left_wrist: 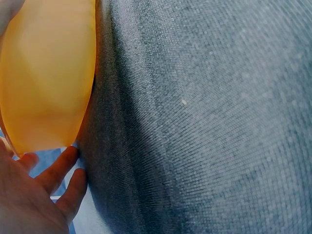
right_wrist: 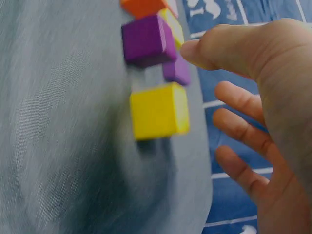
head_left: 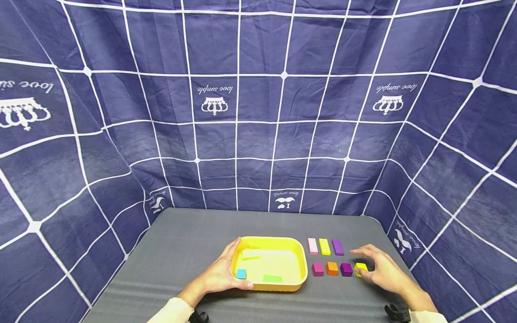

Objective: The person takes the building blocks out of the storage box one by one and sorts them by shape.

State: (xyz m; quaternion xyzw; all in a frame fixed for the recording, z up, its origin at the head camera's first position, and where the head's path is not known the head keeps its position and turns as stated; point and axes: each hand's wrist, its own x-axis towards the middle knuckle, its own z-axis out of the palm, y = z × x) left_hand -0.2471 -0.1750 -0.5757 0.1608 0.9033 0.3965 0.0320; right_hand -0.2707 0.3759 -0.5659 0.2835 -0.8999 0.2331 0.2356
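My left hand (head_left: pixel 221 271) grips the left end of a yellow plastic tray (head_left: pixel 304 264), thumb at the front rim and fingers along the far left corner. In the left wrist view the tray's wall (left_wrist: pixel 48 73) fills the upper left, with fingers at its end. Inside the tray lie a blue cube (head_left: pixel 241 274), a pale yellow block (head_left: pixel 251 254) and a green block (head_left: pixel 273 279). My right hand (head_left: pixel 381 268), fingers spread, hovers around a yellow cube (right_wrist: pixel 153 113). In the right wrist view a gap shows between thumb and cube.
Left of the yellow cube, a row holds a magenta cube (head_left: pixel 317 269), an orange cube (head_left: pixel 332 268) and a purple cube (head_left: pixel 346 269). Behind them lie a pink block (head_left: pixel 313 246), a yellow block (head_left: pixel 325 246) and a violet block (head_left: pixel 337 247). Blue gridded cloth (head_left: pixel 258 143) surrounds the grey table (head_left: pixel 194 229).
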